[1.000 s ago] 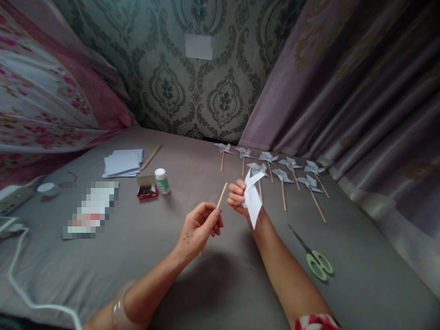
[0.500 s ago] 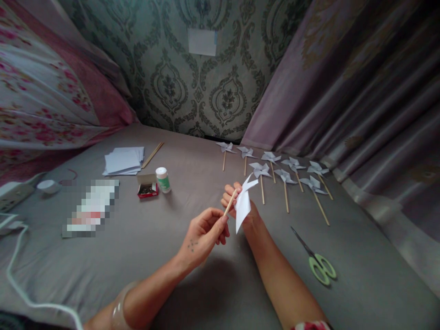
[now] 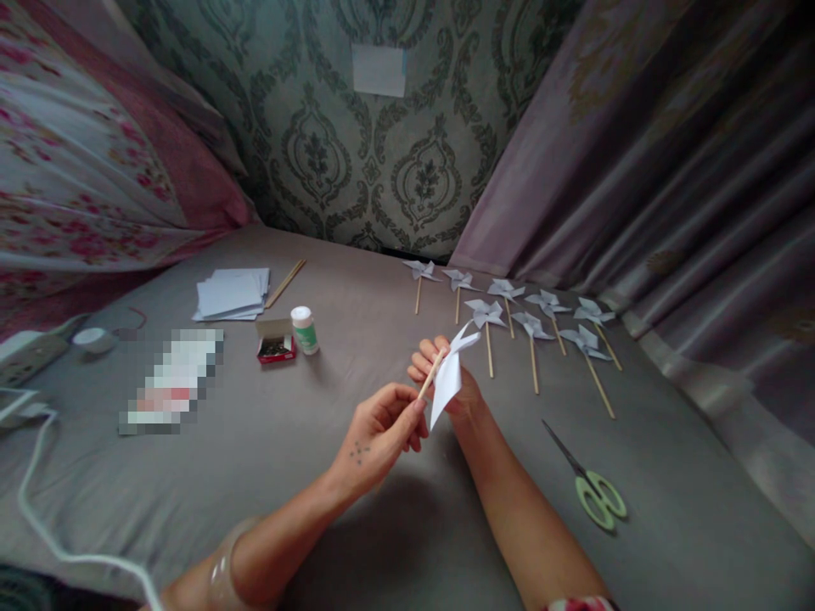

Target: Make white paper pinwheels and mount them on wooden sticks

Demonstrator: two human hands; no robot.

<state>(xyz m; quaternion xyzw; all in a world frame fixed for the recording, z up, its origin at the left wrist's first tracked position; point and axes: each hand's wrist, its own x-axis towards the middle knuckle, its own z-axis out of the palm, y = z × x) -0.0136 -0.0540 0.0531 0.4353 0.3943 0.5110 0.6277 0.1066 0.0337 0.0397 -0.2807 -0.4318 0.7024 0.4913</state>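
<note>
My left hand (image 3: pixel 385 428) pinches the lower end of a pale wooden stick (image 3: pixel 431 376) between thumb and fingers. At the stick's upper end is a white paper pinwheel (image 3: pixel 447 386), seen nearly edge-on with one blade hanging down. Behind it, my right hand (image 3: pixel 463 393) has its fingers curled around the top of the stick and the pinwheel's centre; the paper hides its thumb and palm. To the right, green-handled scissors (image 3: pixel 589 484) lie on the grey sheet. Several finished-looking paper pinwheels on sticks (image 3: pixel 487 314) lie in rows beyond my hands.
At the left are a paper stack (image 3: pixel 231 294), loose wooden sticks (image 3: pixel 285 284), a small open red box of pins (image 3: pixel 276 348) and a white-green bottle (image 3: pixel 304 331). A blurred flat item (image 3: pixel 171 382), a power strip (image 3: pixel 29 356) and a white cable (image 3: pixel 82 557) lie farther left.
The pinwheel has turned slightly, its hanging blade swinging a little to the left. Both hands keep their hold; the whole view has shifted slightly.
</note>
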